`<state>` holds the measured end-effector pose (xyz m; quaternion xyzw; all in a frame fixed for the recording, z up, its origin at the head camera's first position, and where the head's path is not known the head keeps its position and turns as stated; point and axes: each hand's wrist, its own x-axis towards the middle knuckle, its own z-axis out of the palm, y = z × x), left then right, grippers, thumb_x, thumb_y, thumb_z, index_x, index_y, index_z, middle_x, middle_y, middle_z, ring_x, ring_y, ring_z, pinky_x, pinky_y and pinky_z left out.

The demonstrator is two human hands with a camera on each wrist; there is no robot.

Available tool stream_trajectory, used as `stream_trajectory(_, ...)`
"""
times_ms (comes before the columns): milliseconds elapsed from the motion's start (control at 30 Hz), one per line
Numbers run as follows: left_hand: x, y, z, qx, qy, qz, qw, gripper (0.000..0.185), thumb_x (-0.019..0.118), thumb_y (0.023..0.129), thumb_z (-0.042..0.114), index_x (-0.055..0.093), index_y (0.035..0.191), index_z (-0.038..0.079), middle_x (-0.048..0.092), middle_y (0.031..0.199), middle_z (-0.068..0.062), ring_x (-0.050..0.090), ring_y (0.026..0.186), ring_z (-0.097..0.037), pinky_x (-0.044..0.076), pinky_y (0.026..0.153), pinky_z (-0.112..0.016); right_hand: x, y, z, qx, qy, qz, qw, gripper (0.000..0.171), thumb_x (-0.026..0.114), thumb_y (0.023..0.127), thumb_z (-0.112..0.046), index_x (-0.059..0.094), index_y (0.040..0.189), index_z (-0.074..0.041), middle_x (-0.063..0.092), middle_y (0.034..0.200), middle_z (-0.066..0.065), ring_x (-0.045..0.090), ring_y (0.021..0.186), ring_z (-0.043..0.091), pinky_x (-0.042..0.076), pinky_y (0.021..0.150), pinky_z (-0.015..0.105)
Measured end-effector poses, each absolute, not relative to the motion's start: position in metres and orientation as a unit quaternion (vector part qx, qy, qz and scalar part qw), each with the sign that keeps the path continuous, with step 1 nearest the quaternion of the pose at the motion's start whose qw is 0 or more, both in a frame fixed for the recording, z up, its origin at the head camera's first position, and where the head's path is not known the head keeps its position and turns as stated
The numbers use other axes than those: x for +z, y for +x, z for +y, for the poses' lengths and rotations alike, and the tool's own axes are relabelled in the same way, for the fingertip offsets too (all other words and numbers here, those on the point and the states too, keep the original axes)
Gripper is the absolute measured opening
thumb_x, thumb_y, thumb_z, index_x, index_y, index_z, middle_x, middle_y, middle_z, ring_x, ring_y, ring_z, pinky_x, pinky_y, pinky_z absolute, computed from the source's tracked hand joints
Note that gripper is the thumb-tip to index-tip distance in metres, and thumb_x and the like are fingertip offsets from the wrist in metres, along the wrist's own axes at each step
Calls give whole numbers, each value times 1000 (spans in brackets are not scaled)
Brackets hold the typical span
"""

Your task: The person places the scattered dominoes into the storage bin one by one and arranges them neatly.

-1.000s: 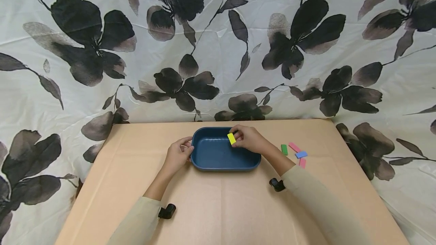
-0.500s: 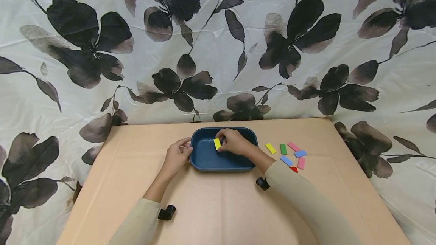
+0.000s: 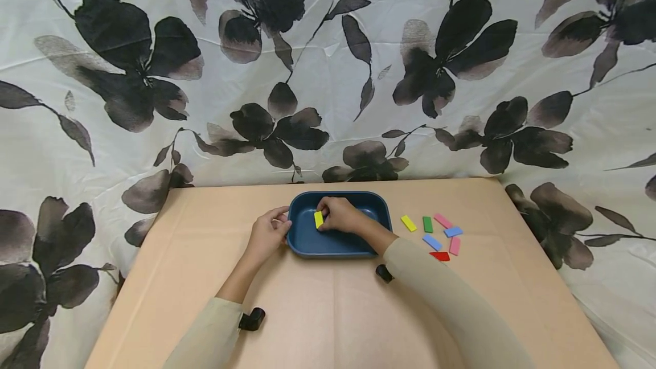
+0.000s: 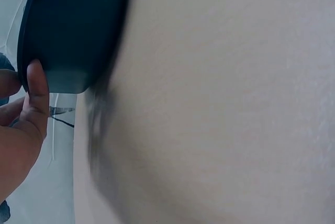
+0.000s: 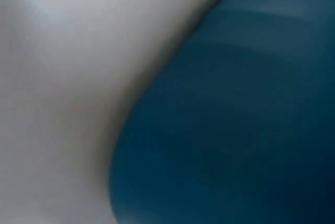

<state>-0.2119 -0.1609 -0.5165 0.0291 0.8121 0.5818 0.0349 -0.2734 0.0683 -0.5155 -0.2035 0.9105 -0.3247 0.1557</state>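
A dark blue tray (image 3: 333, 248) sits mid-table in the head view. My right hand (image 3: 339, 215) reaches into its left half and pinches a small yellow block (image 3: 319, 219) just above the tray floor. My left hand (image 3: 267, 233) grips the tray's left rim, thumb on the edge (image 4: 36, 90). The right wrist view shows only blurred blue tray wall (image 5: 235, 130).
Loose flat blocks lie on the tan table (image 3: 328, 312) right of the tray: yellow (image 3: 408, 223), green (image 3: 427, 224), pink (image 3: 443, 221), blue (image 3: 431, 242), red (image 3: 440, 256) and others. A floral cloth (image 3: 328, 73) hangs behind the table.
My right hand has carried the yellow block leftward and down, from the tray's right rim into its left half. The left hand stays on the rim.
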Motion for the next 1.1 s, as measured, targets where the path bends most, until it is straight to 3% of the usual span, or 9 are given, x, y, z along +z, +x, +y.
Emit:
stream_trajectory(333,-515,-219,-164,572,39,818,35,39,66,98,0,62,137,-2,63,102,-18,63,72,-17,60,53,-25,-519,-276,48,-293,-190,928,132,43,90,79,-15,71,116,-5,69,106,8,62,90,15,60,83,28)
stream_trajectory(600,-514,-224,-166,574,38,817,48,40,66,98,1,61,138,-3,62,104,-17,63,73,-15,62,55,-29,-524,-272,36,-297,-160,936,104,44,89,82,-16,72,120,-2,65,109,12,59,95,20,60,88,32)
stream_trajectory(1100,-513,-226,-164,570,32,820,44,39,65,99,2,61,138,-1,62,103,-17,63,72,-18,62,56,-31,-530,-277,32,-346,-159,918,112,45,88,84,-17,69,123,-2,65,91,3,57,80,12,53,73,21)
